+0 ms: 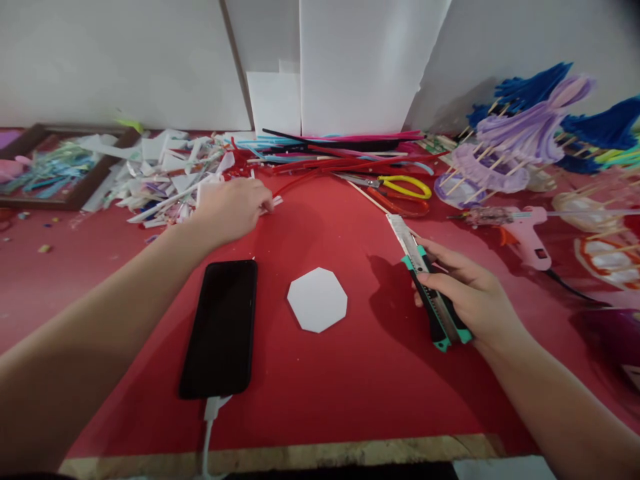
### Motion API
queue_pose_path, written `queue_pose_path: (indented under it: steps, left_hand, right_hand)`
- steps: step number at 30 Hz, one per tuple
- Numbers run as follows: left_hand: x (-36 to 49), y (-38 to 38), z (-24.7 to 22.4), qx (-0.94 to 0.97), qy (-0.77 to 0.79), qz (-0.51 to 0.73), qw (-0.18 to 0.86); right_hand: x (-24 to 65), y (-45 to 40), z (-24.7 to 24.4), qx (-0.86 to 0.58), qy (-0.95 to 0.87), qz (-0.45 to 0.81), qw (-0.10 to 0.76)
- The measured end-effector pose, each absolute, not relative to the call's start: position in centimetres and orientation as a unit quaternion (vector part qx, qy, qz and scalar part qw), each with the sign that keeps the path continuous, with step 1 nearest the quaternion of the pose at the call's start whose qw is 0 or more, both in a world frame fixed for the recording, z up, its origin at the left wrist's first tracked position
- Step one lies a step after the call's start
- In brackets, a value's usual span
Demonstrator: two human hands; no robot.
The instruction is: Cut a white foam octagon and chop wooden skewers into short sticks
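A teal-and-black utility knife with a metal channel (443, 312) is gripped in a person's right hand (477, 293) over the right side of a glossy red tabletop (320, 393), its pale tip angled away from the wearer and toward the left. The left hand (234, 203) reaches across to the edge of a loose heap of white and pastel scraps (167, 163), its fingers curled close together beside thin white strips (278, 200); whether they pinch anything cannot be told. Between the two arms, a flat white octagonal piece (318, 300) lies on the tabletop, apart from both hands. To its left rests a black smartphone with a dark screen (220, 327), a white cable (207, 433) plugged into its near end. Beyond, a bundle of long red, black, pink and blue fuzzy stems (340, 148) stretches along the back, near yellow-handled scissors (407, 185). At right sit a pale pink glue gun with an orange trigger (533, 237) and a lilac gathered ornament on wooden sticks (537, 133). A brown rectangular frame (83, 190) holding pale blue strips lies at far left.
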State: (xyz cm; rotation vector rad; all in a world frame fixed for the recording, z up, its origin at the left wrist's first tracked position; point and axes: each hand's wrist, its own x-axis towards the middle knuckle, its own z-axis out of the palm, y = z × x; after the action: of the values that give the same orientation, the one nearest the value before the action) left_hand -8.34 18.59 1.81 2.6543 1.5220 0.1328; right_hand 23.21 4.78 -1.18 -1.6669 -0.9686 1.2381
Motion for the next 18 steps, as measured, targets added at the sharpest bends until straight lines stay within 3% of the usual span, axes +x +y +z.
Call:
queue_pose_path:
  steps: [4,12,18]
  left_hand:
    - [-8.7,17.3,1.6,0.852,0.521,0.054,-0.026]
    - [-2.9,8.2,0.9,0.850,0.512,0.051,0.114]
    - [-2.7,5.0,0.5,0.873,0.448,0.119,0.154]
  right_hand:
    - [23.5,4.9,-1.7,-0.658,-0.391,0.485,0.423]
    - [23.3,4.8,-1.3,-0.661,-0.397,0.484,0.414]
    - [23.4,4.7,-1.2,-0.657,-0.396,0.492,0.411]
